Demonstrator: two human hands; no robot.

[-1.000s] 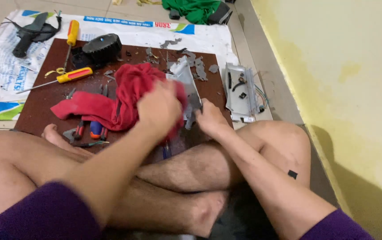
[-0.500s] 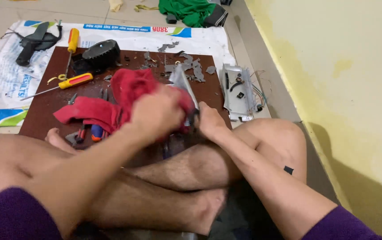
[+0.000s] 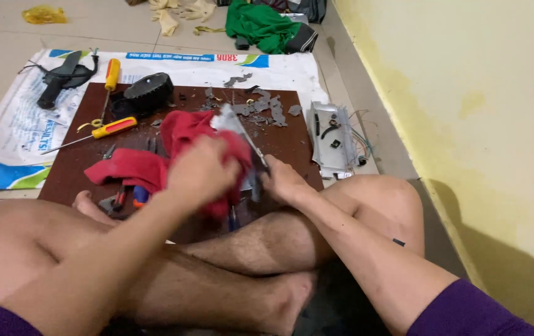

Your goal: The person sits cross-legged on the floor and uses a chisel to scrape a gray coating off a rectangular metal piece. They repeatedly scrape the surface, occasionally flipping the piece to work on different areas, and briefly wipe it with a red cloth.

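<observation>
- The left hand [image 3: 202, 174] is bunched into a soft red cloth [image 3: 155, 163], fingers curled and pressed into its folds; the cloth drapes limp and creased away to the left of the knuckles and hangs below the palm.
- Just past the left fingertips, a thin grey metal part [image 3: 237, 127] stands tilted, its flat, dull face rising out of the cloth, which wraps its lower half.
- The right hand [image 3: 285, 182] grips the lower edge of that part, fingers closed around it and thumb on top; exactly where the fingertips sit is hidden behind the part.
- Both hands work over a dark brown board [image 3: 289, 140], smooth and matt, lying on a white woven sack [image 3: 18, 134].
- Beyond the fingers, ragged grey scraps [image 3: 266, 107] are scattered on the board.
- To the right of the right hand lies a long pale metal tray [image 3: 332, 138] with thin wires trailing from it.
- Left of the cloth lies a screwdriver [image 3: 102, 130] with a yellow and red handle and slim steel shaft; farther off, a round black ribbed wheel [image 3: 149, 93].
- Under the left wrist, small tools [image 3: 131, 196] with red and blue handles peek from under the cloth.
</observation>
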